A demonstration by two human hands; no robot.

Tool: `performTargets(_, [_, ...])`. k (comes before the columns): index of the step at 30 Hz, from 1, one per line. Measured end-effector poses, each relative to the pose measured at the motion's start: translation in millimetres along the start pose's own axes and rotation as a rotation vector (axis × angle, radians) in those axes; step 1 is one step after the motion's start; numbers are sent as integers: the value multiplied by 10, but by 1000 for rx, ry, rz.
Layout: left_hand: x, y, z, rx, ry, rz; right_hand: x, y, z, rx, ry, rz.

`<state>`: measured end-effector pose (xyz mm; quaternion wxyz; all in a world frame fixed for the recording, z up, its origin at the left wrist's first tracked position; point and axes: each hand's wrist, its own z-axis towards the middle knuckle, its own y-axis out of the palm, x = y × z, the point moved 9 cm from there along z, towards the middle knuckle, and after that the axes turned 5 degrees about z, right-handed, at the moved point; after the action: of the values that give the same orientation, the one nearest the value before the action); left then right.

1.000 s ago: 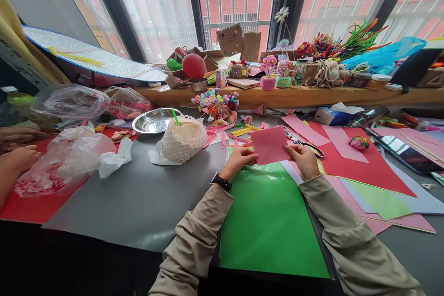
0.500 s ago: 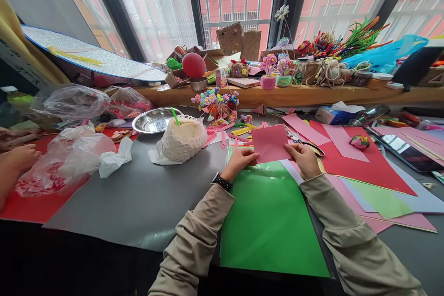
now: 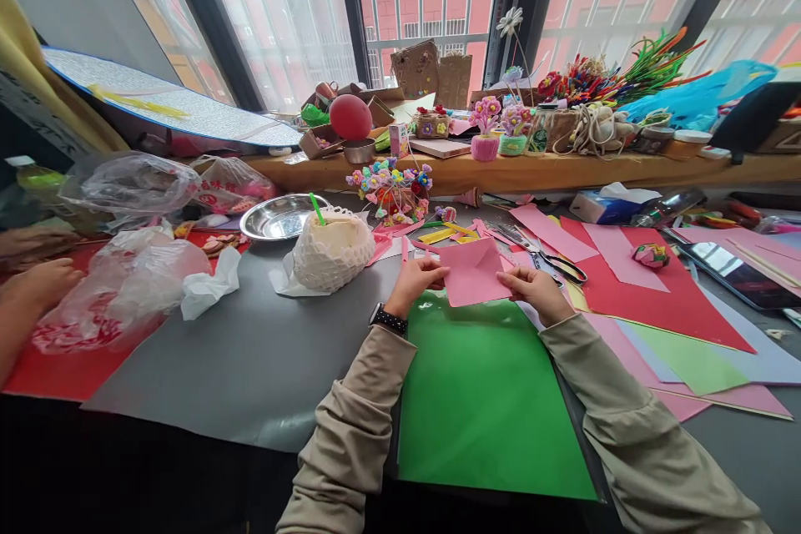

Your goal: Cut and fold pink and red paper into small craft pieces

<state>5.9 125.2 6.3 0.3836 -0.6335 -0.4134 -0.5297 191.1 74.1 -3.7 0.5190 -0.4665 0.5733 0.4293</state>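
Note:
A small pink sheet of paper [image 3: 474, 271] is held up between my two hands, above the far end of a green sheet [image 3: 481, 400]. My left hand [image 3: 414, 288] pinches its left edge between thumb and fingers. At the right edge, my right hand [image 3: 539, 290] grips it the same way. The paper's upper edge bends a little. Just beyond my right hand lies a pair of scissors [image 3: 566, 269] with dark handles. Pink and yellow paper strips [image 3: 460, 229] are scattered behind the sheet.
A white netted coconut [image 3: 333, 254] with a green straw stands left of my hands, near a metal plate [image 3: 275, 219]. Red paper [image 3: 663, 300], a folded paper flower [image 3: 651, 255] and a phone [image 3: 738, 274] lie to the right. Another person's hand [image 3: 43, 284] is beside plastic bags [image 3: 143, 275].
Both hands have moved slightly left and a little lower with the pink paper. Its top edge now bends, and more of the scissors shows.

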Motion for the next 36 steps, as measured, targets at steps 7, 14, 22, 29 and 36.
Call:
performTargets(7, [-91, -19, -19, -48, -98, 190, -117, 50, -11, -96, -98, -228])
performTargets(14, [-149, 35, -61, -120, -158, 290, -357, 172, -125, -177, -357, -422])
performTargets(22, [-117, 107, -104, -165, -114, 392, -176, 647, -281, -571, -398, -568])
performTargets(29, [-121, 103, -95, -131, -77, 509, -128, 717, -297, -640, -398, -647])
performTargets(36, [162, 30, -211, 97, 176, 853, -72, 737, -278, -679, -363, -623])
